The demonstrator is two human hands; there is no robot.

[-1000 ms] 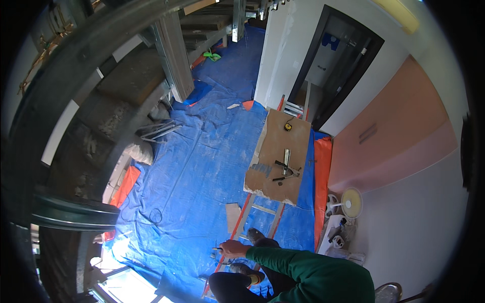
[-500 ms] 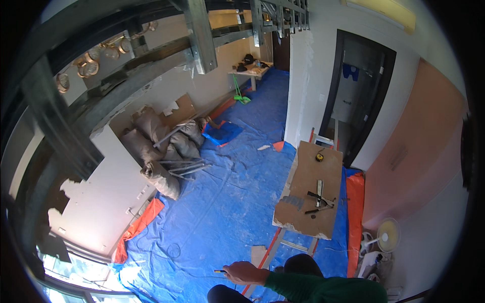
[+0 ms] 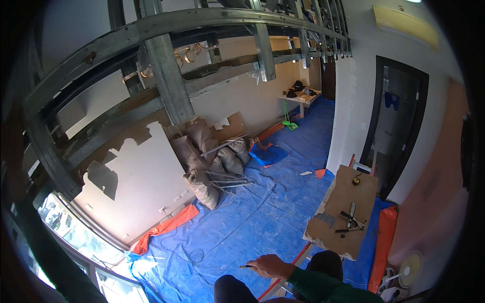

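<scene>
My right hand (image 3: pixel 269 265), in a green sleeve, is closed round a slim yellow-and-black pen-like tool (image 3: pixel 246 266) with its tip pointing left. The hand is above my knees, over the blue tarp (image 3: pixel 242 227). My left arm, also in a green sleeve (image 3: pixel 55 252), reaches up along the left edge toward the metal stud frame (image 3: pixel 169 76). Shadow at the picture's rim hides the left hand's fingers, so I cannot see what they touch. The frame hangs overhead, with a torn-edged wall panel (image 3: pixel 136 182) below it.
A brown board (image 3: pixel 338 197) on a red-edged ladder (image 3: pixel 303 257) carries a tape measure (image 3: pixel 356 180), a hammer (image 3: pixel 348 217) and other tools. Filled sacks (image 3: pixel 202 187) and metal strips (image 3: pixel 232 180) lie against the left wall. A fan (image 3: pixel 410 270) stands at lower right.
My view has turned left and upward, so the room appears further right and more of the frame shows. My left sleeve has come into view. The right hand still grips the slim tool.
</scene>
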